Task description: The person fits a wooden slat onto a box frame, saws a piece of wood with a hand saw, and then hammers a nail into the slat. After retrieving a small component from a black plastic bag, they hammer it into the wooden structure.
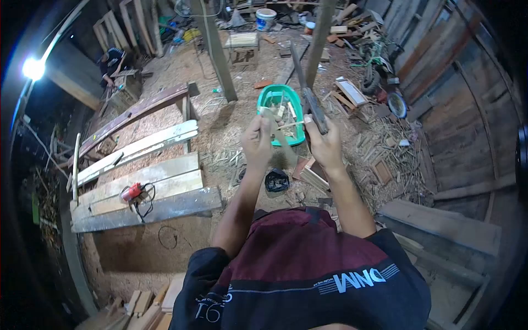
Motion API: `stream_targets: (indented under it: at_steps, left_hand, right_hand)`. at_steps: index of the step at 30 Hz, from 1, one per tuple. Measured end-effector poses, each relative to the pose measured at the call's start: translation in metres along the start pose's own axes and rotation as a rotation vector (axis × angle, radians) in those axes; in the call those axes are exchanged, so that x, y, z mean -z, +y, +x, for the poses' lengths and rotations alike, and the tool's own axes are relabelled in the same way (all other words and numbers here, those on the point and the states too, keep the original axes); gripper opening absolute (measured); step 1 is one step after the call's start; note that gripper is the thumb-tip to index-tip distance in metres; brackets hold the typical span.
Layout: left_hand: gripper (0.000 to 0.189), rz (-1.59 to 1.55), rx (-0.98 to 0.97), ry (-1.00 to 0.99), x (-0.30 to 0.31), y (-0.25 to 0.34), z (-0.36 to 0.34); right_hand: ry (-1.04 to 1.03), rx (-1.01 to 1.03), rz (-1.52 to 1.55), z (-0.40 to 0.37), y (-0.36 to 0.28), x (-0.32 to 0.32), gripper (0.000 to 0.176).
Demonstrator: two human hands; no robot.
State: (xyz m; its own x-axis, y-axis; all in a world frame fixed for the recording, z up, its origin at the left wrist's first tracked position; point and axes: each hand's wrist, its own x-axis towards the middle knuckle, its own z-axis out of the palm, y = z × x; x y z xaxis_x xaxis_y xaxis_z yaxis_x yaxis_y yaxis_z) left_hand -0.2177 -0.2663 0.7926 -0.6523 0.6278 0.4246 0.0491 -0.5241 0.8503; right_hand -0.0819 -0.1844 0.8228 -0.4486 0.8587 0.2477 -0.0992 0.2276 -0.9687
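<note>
My left hand (256,140) is closed, thumb and fingers pinching a pale, thin piece of wood (268,113). Beside it, my right hand (326,146) is wrapped around the lower end of a long, dark tool (309,99) that points away from me; its exact kind is unclear. A thin light stick (291,125) runs between the two hands near my right thumb. Beyond and below them stands a green plastic basin (300,104) with wood offcuts in it. A black plastic bag (276,180) lies on the floor under my forearms.
Long boards (148,179) form a bench at left, with a red power tool (132,192) on it. Two posts (213,55) rise ahead. Scrap wood (379,146) covers the floor at right, near a small bicycle (377,69). Another person (113,63) works at far left.
</note>
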Motion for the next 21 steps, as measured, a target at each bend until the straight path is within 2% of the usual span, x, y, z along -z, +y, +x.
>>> stream_targets:
  at_steps: [1,2,4,5,6,9,12,13,15,18,21]
  left_hand:
    - [0.021,-0.163,0.125,0.02,-0.012,-0.004,-0.002]
    - [0.028,-0.128,0.107,0.04,-0.027,-0.007,-0.001]
    - [0.03,-0.08,0.133,0.1,-0.027,-0.023,0.006]
    - [0.031,-0.054,0.144,0.131,-0.022,-0.035,0.011]
    - [0.035,-0.163,0.181,0.154,-0.016,-0.053,0.016]
    - [0.035,-0.208,0.4,-0.041,-0.021,-0.047,0.008]
    - [0.037,-0.326,0.487,-0.163,-0.061,-0.032,-0.003]
    - [0.037,-0.355,0.52,-0.212,-0.074,-0.026,-0.007]
    - [0.037,-0.392,0.603,-0.29,-0.098,-0.016,-0.012]
    - [0.033,-0.469,0.692,-0.453,-0.124,-0.004,-0.022]
    - [0.034,-0.263,0.675,-0.669,-0.132,-0.011,-0.018]
  right_hand:
    - [0.036,-0.018,-0.028,-0.005,0.0,0.017,0.021]
    - [0.115,-0.031,-0.014,-0.012,0.001,0.03,0.021]
    - [0.262,-0.137,0.222,-0.018,0.004,0.066,0.021]
    - [0.399,-0.084,0.228,-0.017,-0.005,0.082,0.02]
    - [0.535,-0.032,0.232,-0.017,-0.014,0.098,0.02]
    - [0.682,0.246,-0.074,-0.017,-0.008,0.146,0.018]
    - [0.729,0.162,-0.205,-0.029,-0.022,0.141,0.015]
    - [0.655,0.226,-0.137,-0.037,-0.031,0.13,0.016]
    - [0.565,0.171,-0.083,-0.047,-0.027,0.12,0.016]
    - [0.49,0.199,-0.09,-0.046,-0.034,0.11,0.017]
    - [0.424,0.179,-0.096,-0.035,-0.031,0.114,0.015]
